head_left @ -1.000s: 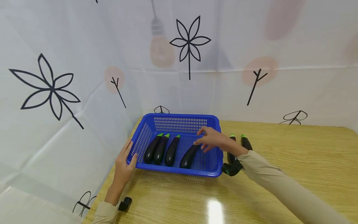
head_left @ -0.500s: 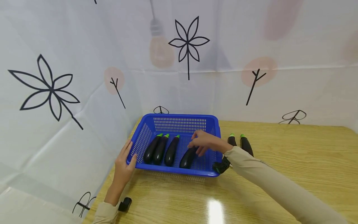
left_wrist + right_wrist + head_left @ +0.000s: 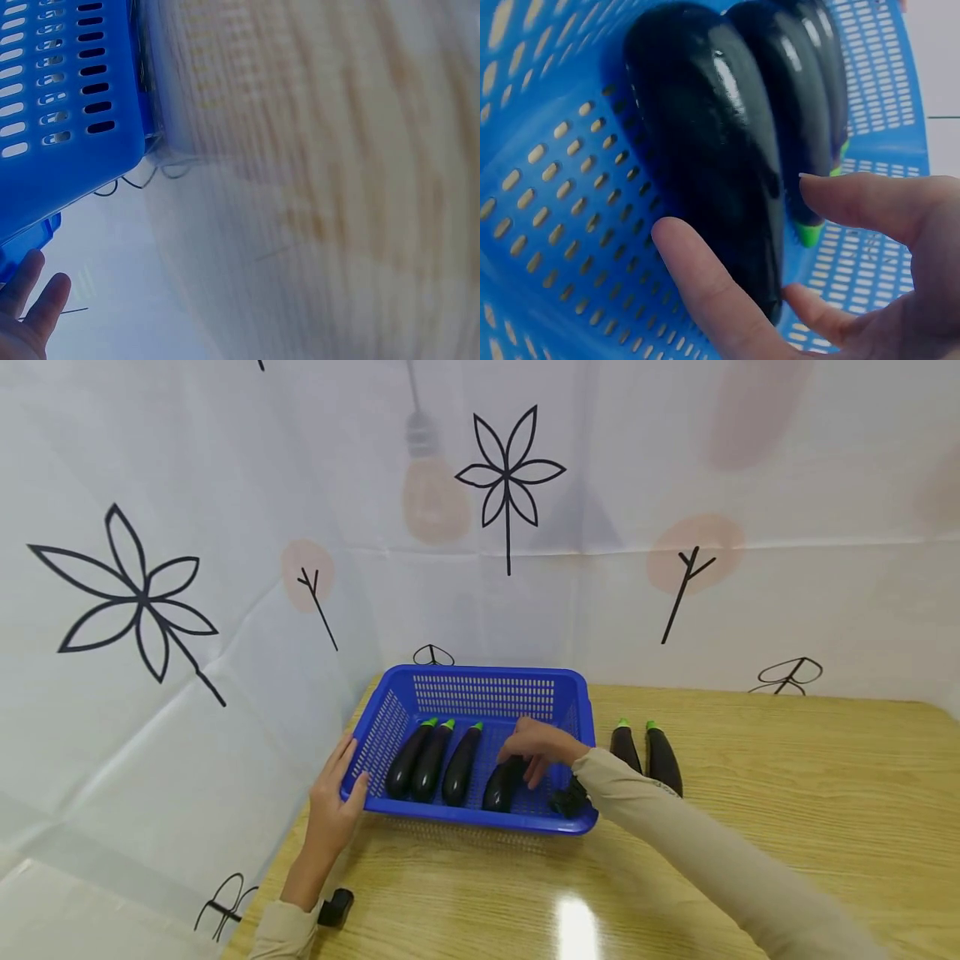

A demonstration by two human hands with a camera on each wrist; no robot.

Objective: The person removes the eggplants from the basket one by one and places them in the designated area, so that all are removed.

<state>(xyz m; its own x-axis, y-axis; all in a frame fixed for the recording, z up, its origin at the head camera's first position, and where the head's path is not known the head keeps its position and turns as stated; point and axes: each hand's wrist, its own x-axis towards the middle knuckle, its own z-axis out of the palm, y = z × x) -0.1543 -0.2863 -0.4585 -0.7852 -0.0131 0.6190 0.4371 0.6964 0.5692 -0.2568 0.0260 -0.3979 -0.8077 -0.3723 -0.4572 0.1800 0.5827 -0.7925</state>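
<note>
Inside a blue plastic basket [image 3: 487,818], a dark eggplant [image 3: 498,789] lies apart from three other eggplants [image 3: 427,764] set side by side on the left. My right hand [image 3: 536,742] is lowered over its far, narrow end, hiding that end in the head view. In the right wrist view, extended fingers [image 3: 705,285] touch one side of this eggplant, while the thumb [image 3: 870,202] stands on the other side with a visible gap. My left hand [image 3: 332,797] rests at the basket's left rim, its fingers fairly straight.
Two more eggplants [image 3: 662,760] with green stem ends lie on the wooden table [image 3: 787,793] just right of the basket, partly behind the right sleeve [image 3: 675,827]. A white patterned cloth [image 3: 615,610] hangs behind and left of the table.
My right hand has come down and left onto the separate eggplant. That eggplant has turned slightly, its far end swinging left. My left hand stays at the rim.
</note>
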